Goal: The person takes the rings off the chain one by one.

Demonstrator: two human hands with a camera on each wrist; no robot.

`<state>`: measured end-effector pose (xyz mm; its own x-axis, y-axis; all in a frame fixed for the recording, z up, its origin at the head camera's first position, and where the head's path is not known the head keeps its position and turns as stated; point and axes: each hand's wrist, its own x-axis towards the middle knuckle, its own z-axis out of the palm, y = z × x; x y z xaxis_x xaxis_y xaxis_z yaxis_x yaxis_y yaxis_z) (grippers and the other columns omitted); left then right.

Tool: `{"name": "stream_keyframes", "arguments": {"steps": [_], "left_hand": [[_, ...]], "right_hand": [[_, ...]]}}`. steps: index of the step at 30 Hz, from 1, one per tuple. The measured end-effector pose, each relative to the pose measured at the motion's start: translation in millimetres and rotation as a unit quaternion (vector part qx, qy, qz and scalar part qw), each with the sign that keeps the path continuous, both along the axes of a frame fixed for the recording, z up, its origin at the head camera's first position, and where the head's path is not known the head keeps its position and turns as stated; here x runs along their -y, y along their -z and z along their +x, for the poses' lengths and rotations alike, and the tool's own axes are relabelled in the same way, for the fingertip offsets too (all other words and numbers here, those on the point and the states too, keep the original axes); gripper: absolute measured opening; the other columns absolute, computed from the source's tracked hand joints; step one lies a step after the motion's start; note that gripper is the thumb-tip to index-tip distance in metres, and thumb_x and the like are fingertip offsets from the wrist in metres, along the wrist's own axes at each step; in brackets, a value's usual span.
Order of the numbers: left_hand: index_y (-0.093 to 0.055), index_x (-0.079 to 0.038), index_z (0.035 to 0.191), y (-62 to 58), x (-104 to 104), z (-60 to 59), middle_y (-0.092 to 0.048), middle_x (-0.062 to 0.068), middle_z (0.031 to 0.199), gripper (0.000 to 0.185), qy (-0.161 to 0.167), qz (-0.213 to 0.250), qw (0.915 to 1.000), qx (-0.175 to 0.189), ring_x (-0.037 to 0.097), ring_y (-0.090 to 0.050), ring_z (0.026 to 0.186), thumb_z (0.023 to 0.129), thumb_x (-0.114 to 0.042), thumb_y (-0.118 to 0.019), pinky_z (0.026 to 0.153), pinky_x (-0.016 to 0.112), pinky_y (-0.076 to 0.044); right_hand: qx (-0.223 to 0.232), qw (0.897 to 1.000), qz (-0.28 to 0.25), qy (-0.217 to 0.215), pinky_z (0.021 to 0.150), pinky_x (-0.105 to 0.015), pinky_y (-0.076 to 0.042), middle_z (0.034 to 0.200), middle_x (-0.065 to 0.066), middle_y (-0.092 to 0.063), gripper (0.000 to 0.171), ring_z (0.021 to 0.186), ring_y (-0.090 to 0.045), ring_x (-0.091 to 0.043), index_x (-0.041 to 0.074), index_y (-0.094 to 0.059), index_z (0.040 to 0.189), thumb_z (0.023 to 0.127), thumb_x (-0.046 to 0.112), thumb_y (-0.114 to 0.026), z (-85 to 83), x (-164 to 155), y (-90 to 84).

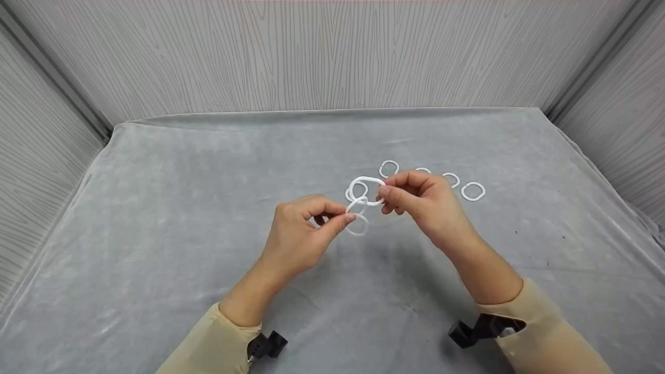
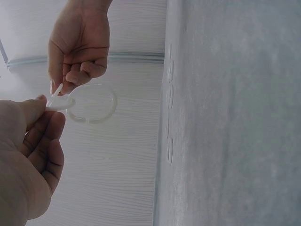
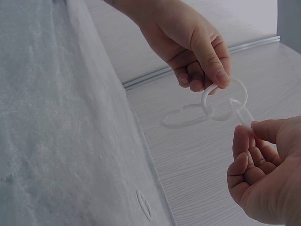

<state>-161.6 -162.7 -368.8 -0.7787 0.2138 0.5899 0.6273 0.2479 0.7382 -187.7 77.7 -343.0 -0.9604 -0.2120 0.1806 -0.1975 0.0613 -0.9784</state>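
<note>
- Between the two hands, seen from the head camera, hangs a short chain of white rings (image 1: 359, 205), lifted clear of the grey cloth (image 1: 182, 218).
- The left hand (image 1: 301, 236) pinches one link between thumb and forefinger; a further link dangles just below its fingertips.
- The right hand (image 1: 423, 202) pinches the upper link (image 1: 367, 190) at its right edge, fingers curled round it.
- Beyond the right hand lie loose rings (image 1: 473, 191) on the cloth; two of them are partly hidden behind its knuckles.
- Both sleeves (image 1: 545, 332) are cut off by the lower edge.
- From the left wrist camera, the left hand (image 2: 28, 160) fills the lower left corner and grips a pale link at its thumb tip; the right hand (image 2: 80, 47) holds the next one from above. The rings (image 2: 91, 103) are faint against the white wall, their joins hard to make out.
- From the right wrist camera, the left hand (image 3: 193, 47) grasps a link with thumb on top, and the right hand (image 3: 263, 174), partly cut off at the corner, pinches the adjoining one (image 3: 241, 114). A third link (image 3: 181, 117) hangs blurred behind.
</note>
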Motion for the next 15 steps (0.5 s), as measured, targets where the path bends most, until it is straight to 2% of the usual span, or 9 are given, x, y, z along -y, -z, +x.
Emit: {"name": "stream_keyframes", "arguments": {"steps": [15], "left_hand": [[-0.082,-0.011,0.088,0.0,-0.3,0.6,-0.073,-0.012,0.081,0.006,-0.001,0.0,1.0,0.002,0.011,-0.063,0.07,0.09,-0.013,-0.088,0.067,0.027,-0.055]], "right_hand": [[0.002,1.0,0.0,0.002,0.07,-0.03,-0.055,0.096,-0.03,-0.071,0.009,0.074,-0.071,-0.027,-0.002,-0.075,0.102,0.096,0.005,-0.076,-0.3,-0.8,0.8]]}}
